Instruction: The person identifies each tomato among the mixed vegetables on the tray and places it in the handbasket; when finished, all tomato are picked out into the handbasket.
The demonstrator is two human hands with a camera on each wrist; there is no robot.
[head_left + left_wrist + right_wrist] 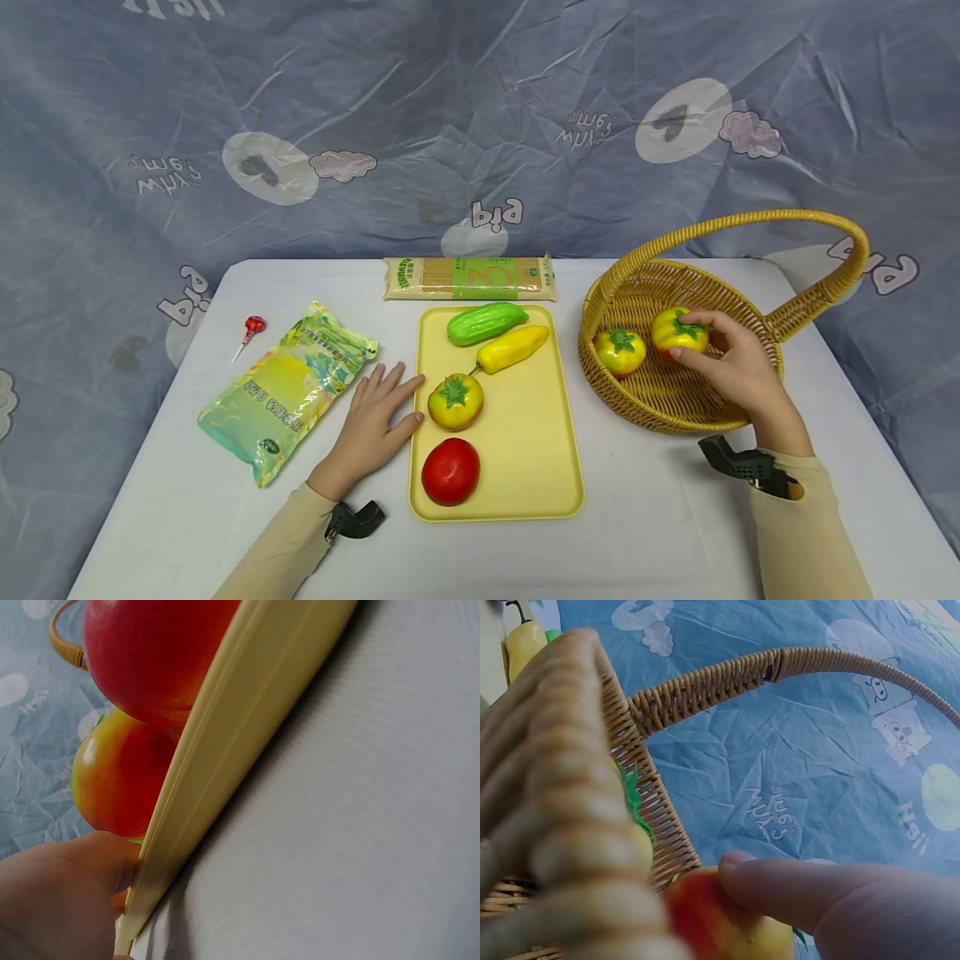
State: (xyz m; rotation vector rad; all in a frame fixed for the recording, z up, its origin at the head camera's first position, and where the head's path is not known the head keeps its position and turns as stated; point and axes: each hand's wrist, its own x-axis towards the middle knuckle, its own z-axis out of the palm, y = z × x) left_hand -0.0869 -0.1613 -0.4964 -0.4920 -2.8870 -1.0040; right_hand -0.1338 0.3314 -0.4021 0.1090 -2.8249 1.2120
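Note:
My right hand (729,360) pinches a yellow-and-red tomato (679,332) with a green leafy top, inside the wicker basket (671,421). To its left in the basket lies a similar tomato (620,352). In the right wrist view my thumb presses the held tomato's red side (720,915). My left hand (375,429) rests beside the yellow tray (525,467), fingers spread, thumb and fingertips touching its left edge. On the tray are another yellow-and-red tomato (456,402), a red tomato (451,472), a yellow pepper (513,348) and a green bumpy gourd (487,323).
Behind the tray lies a noodle packet (469,278). A green-yellow pouch (288,392) and a red lollipop (253,327) lie on the left of the white table (600,550). The basket's tall handle (738,218) arches up over its far side.

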